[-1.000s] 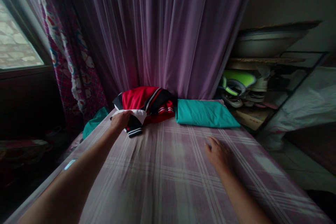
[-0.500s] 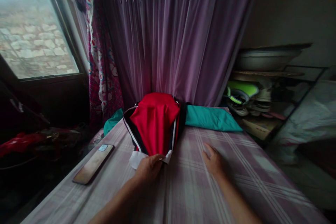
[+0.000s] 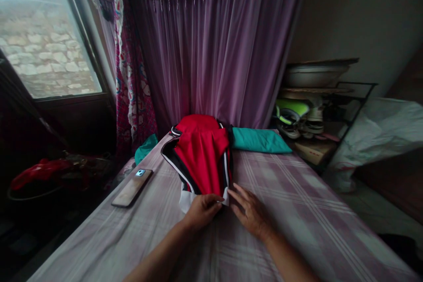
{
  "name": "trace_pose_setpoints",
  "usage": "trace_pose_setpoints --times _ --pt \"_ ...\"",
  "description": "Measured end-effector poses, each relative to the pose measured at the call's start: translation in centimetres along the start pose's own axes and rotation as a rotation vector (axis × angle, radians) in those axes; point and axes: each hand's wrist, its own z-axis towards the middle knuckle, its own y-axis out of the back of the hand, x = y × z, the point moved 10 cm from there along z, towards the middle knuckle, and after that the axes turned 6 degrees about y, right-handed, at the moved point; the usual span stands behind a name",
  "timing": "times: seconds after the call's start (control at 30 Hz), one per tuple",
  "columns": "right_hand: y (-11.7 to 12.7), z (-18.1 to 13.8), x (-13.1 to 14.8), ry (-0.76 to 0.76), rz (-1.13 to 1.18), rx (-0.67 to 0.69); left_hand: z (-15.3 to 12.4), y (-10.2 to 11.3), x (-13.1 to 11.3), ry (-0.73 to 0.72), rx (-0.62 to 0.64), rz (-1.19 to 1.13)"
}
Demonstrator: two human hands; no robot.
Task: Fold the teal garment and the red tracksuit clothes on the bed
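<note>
A red cloth garment (image 3: 201, 154) with black and white edging lies bunched on the checked bed cover, its narrow white-tipped end towards me. My left hand (image 3: 202, 212) pinches that near end between thumb and fingers. Just to the right, my right hand (image 3: 249, 213) is open, fingers spread, its fingertips close to the white corner. Whether they touch the cloth I cannot tell. A teal folded cloth (image 3: 259, 139) lies behind, to the garment's right.
A phone (image 3: 133, 188) lies face down near the bed's left edge. More teal fabric (image 3: 145, 148) shows at the far left corner. A purple curtain (image 3: 211, 61) hangs behind. On the right stands a rack with shoes (image 3: 313, 121) and a basin (image 3: 315, 75).
My right hand has moved left, up to the garment's near right corner. The left hand keeps its pinch on the near end. The whole view has shifted slightly.
</note>
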Motion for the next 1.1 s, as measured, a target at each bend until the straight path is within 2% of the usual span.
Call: trace_pose_setpoints --times 0.2,0.27,0.33,0.4,0.47,0.57,0.63,0.73,0.87,0.97,1.1 --pt "-0.3 -0.2 1.7 0.057 -0.038 -0.067 -1.9 -1.5 -0.3 0.024 0.159 -0.173" --pt "-0.4 -0.2 1.6 0.052 -0.028 -0.067 -2.0 -0.8 -0.3 0.042 0.127 -0.155" --pt "-0.5 -0.2 1.2 0.018 -0.008 -0.052 -2.0 2.0 0.0 0.055 -0.055 -0.023" --pt "-0.6 -0.3 0.9 -0.016 0.019 -0.024 -2.4 5.9 0.3 0.054 -0.322 0.2" --pt "-0.8 -0.3 0.7 -0.032 0.034 0.001 -3.2 9.3 0.7 0.062 -0.533 0.387" --pt "-0.8 -0.4 0.8 -0.038 0.036 0.015 -4.2 13.0 2.4 0.131 -0.734 0.488" --pt "-0.7 -0.3 0.8 -0.042 0.045 0.013 -4.6 14.3 3.6 0.202 -0.807 0.53" --pt "-0.6 -0.3 0.8 -0.044 0.07 0.02 -4.6 14.5 5.0 0.335 -0.806 0.605" --pt "-0.4 -0.3 0.9 -0.055 0.081 0.024 -4.5 13.8 5.7 0.486 -0.731 0.667" --pt "-0.4 -0.3 1.0 -0.048 0.083 0.034 -4.4 13.4 5.6 0.484 -0.683 0.671" --pt "-0.7 -0.4 0.8 -0.06 0.09 0.045 -4.5 13.5 5.7 0.442 -0.7 0.597"
